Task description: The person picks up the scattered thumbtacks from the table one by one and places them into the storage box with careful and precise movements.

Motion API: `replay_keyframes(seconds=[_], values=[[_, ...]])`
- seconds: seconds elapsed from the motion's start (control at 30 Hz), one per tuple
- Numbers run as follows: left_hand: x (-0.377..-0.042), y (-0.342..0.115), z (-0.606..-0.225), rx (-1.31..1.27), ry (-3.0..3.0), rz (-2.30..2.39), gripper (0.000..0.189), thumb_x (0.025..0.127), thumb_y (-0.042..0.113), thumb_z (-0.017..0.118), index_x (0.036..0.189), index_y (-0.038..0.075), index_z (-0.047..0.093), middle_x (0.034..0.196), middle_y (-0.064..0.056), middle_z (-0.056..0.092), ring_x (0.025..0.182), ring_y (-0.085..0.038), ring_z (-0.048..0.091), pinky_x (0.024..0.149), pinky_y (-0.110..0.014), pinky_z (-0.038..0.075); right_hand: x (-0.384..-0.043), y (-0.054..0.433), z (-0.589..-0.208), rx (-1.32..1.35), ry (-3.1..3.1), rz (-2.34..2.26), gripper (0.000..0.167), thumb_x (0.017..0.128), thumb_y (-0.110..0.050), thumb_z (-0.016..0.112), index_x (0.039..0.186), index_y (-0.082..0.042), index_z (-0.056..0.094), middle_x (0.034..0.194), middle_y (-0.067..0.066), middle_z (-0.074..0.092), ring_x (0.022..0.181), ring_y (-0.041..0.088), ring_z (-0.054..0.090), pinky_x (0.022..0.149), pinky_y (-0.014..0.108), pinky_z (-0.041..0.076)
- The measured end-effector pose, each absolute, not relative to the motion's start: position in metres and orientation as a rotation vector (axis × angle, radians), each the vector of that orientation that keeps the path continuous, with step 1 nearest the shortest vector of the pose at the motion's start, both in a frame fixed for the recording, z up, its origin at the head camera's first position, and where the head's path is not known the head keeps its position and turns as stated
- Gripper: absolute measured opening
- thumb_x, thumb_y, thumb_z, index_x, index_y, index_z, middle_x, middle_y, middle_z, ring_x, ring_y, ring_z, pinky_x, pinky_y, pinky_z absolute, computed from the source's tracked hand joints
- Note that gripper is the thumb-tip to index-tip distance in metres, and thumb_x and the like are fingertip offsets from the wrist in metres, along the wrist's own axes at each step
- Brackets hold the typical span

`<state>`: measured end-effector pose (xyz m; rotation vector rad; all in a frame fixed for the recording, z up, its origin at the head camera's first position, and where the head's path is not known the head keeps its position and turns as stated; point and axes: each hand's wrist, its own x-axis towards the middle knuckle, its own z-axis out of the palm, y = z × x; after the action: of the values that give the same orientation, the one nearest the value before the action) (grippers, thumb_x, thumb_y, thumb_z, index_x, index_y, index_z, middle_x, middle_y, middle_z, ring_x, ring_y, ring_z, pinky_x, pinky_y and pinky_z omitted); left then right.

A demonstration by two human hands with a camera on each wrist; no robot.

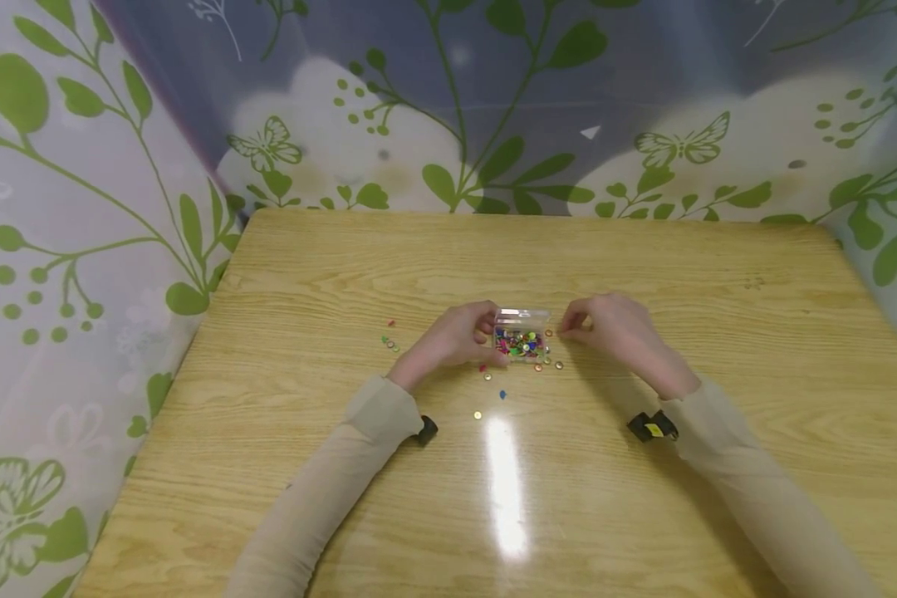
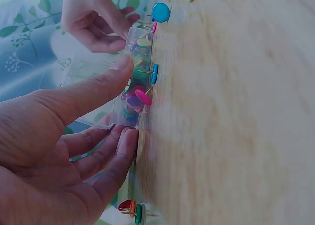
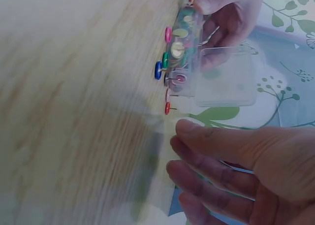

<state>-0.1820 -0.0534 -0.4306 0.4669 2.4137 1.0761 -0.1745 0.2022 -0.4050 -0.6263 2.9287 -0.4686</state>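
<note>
A small clear plastic box (image 1: 519, 342) full of colourful thumbtacks stands on the table with its hinged lid (image 3: 226, 77) raised at the back. My left hand (image 1: 459, 334) grips the box from its left side, the thumb along the front wall and the fingers (image 2: 118, 166) at the side and behind. To the right of the box is my right hand (image 1: 613, 332), its thumb and bent fingers near the tabletop. In the right wrist view I see nothing between them. A red thumbtack (image 3: 168, 108) lies between that hand and the box.
Loose thumbtacks lie round the box: a blue one (image 1: 503, 394) and a yellowish one (image 1: 477, 415) in front, several to the left (image 1: 390, 344). The wooden table (image 1: 329, 274) ends at a leaf-patterned curtain (image 1: 389, 166) behind and at the left.
</note>
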Motion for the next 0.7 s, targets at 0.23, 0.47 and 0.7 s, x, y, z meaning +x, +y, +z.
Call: replay_keyframes(seconds=[0.23, 0.47, 0.7], values=[[-0.182, -0.053, -0.429, 0.463, 2.408, 1.073, 0.069, 0.08, 0.023, 0.088, 0.138, 0.007, 0.054, 0.13, -0.011, 0.062, 0.116, -0.027, 0.064, 0.101, -0.035, 0.054, -0.162, 0.202, -0.396, -0.654, 2.998, -0.508, 0.005, 0.09, -0.017, 0.078, 0.09, -0.013, 0.075, 0.088, 0.004, 0.077, 0.05, 0.01, 0.044, 0.045, 0.022, 0.032], [-0.182, -0.054, -0.43, 0.473, 2.406, 1.085, 0.067, 0.08, 0.023, 0.088, 0.136, 0.008, 0.055, 0.128, -0.011, 0.063, 0.115, -0.028, 0.064, 0.1, -0.035, 0.055, -0.155, 0.187, -0.386, -0.741, 3.035, -0.586, 0.004, 0.09, -0.019, 0.077, 0.092, -0.016, 0.076, 0.086, 0.003, 0.077, 0.067, 0.017, 0.07, 0.05, 0.029, 0.05], [-0.184, -0.054, -0.432, 0.484, 2.407, 1.09, 0.063, 0.08, 0.023, 0.088, 0.133, 0.009, 0.057, 0.127, -0.011, 0.063, 0.114, -0.027, 0.064, 0.098, -0.035, 0.055, -0.155, 0.173, -0.385, -0.869, 3.062, -0.658, 0.007, 0.088, -0.016, 0.079, 0.094, -0.013, 0.078, 0.089, 0.005, 0.078, 0.065, 0.017, 0.07, 0.049, 0.027, 0.049]])
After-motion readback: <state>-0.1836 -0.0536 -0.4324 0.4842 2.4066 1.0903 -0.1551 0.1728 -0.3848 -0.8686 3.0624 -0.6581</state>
